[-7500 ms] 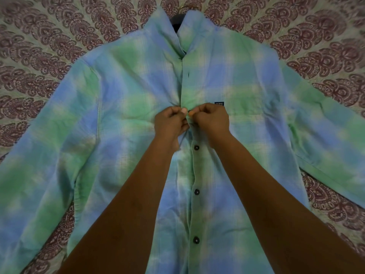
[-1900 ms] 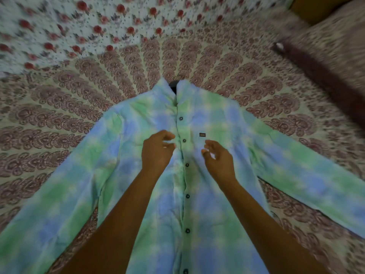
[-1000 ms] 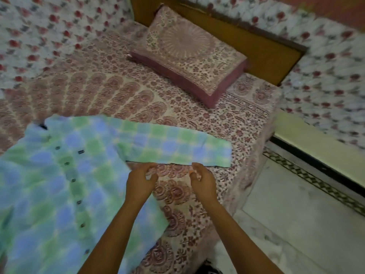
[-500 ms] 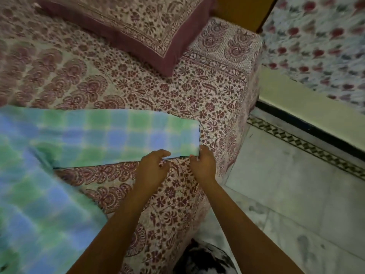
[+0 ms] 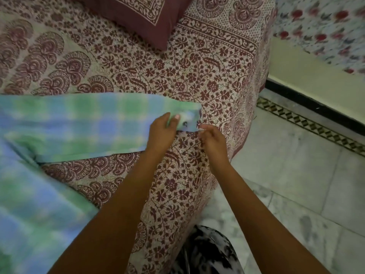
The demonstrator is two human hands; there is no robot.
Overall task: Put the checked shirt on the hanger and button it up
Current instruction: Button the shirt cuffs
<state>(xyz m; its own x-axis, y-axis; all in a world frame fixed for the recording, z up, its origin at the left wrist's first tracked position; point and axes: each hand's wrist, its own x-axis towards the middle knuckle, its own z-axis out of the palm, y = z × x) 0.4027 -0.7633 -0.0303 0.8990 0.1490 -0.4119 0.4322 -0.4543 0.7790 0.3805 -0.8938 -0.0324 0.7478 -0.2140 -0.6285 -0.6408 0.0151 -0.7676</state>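
Note:
The blue-and-green checked shirt (image 5: 35, 196) lies flat on the bed, its body at the lower left and one sleeve (image 5: 83, 125) stretched to the right. My left hand (image 5: 163, 131) pinches the sleeve's cuff (image 5: 187, 120), thumb on top, beside a dark button. My right hand (image 5: 211, 139) hovers just right of the cuff's lower corner with fingers curled; whether it touches the fabric is unclear. The hanger and the collar are out of view.
The bed carries a maroon floral sheet (image 5: 197, 80) and a maroon pillow (image 5: 138, 14) at the top. The bed's edge drops to a marble floor (image 5: 296, 175) on the right. A patterned wall covering (image 5: 325, 30) hangs at the upper right.
I turned from the buttoned shirt front to the right sleeve. Since half a second ago my left hand has taken hold of the cuff, and my right hand has come off its corner.

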